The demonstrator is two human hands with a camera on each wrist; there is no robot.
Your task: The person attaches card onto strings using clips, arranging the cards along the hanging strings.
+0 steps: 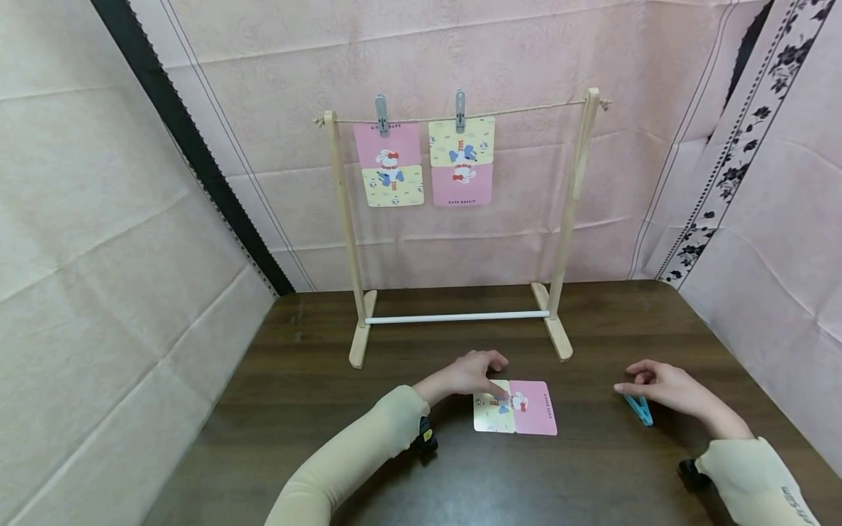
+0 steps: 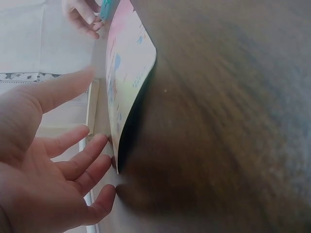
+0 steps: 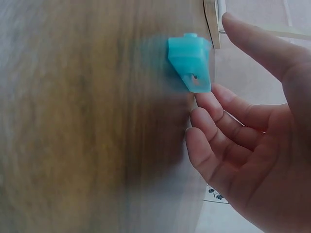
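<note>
A pink and yellow card [image 1: 536,409] with a cartoon rabbit lies on the table. Over its yellow end reaches my left hand [image 1: 468,374], thumb above the card and fingers past its far edge. The left wrist view has the thumb and fingers spread apart, with the card [image 2: 129,63] beyond them and nothing gripped. Farther right, my right hand [image 1: 674,389] hovers at a blue clothespin [image 1: 639,411]. Seen from the right wrist, the clothespin [image 3: 189,60] lies on the table close by the fingertips, and the thumb stands well away from it.
Behind the hands stands a wooden rack [image 1: 571,204] with a string [image 1: 526,109] across its top. Two similar cards, a left one [image 1: 393,183] and a right one [image 1: 463,186], hang from it by grey clothespins [image 1: 460,109]. Pale cloth [image 1: 131,219] surrounds the brown table [image 1: 302,409].
</note>
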